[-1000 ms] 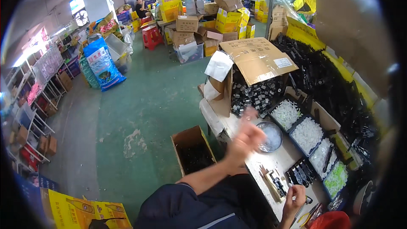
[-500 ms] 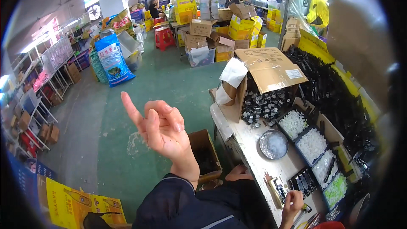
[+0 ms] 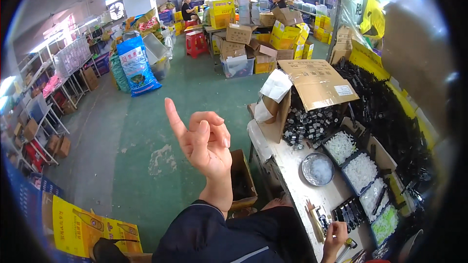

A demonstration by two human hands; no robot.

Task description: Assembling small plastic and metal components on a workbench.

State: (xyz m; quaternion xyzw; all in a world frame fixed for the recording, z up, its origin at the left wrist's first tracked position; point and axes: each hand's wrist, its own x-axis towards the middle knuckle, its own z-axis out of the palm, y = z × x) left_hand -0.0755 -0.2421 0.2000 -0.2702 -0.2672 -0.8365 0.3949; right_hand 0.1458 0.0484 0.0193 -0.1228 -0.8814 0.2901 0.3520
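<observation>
My left hand (image 3: 207, 143) is raised over the floor, palm side showing. One finger points up, the others are loosely bent, and nothing is in it. At the bench's near end my right hand (image 3: 335, 237) rests low, its fingers bent together; what they hold, if anything, I cannot make out. Beside it lies a small fixture (image 3: 319, 220) with metal parts on it. A row of black plastic parts (image 3: 347, 212) sits just beyond. Close to the right hand there is also a tool with a yellowish end (image 3: 350, 243).
On the bench (image 3: 287, 170) stand a round metal dish (image 3: 317, 169) of clear-white material and black trays of small white (image 3: 360, 171) and green pieces (image 3: 385, 225). Dark metal parts (image 3: 309, 125) pile under a cardboard flap (image 3: 319, 83). An open carton (image 3: 243, 178) stands on the floor.
The view has shifted a little, so the room appears further right. My left hand appears further right, with its finger still raised. My right hand stays by the fixture.
</observation>
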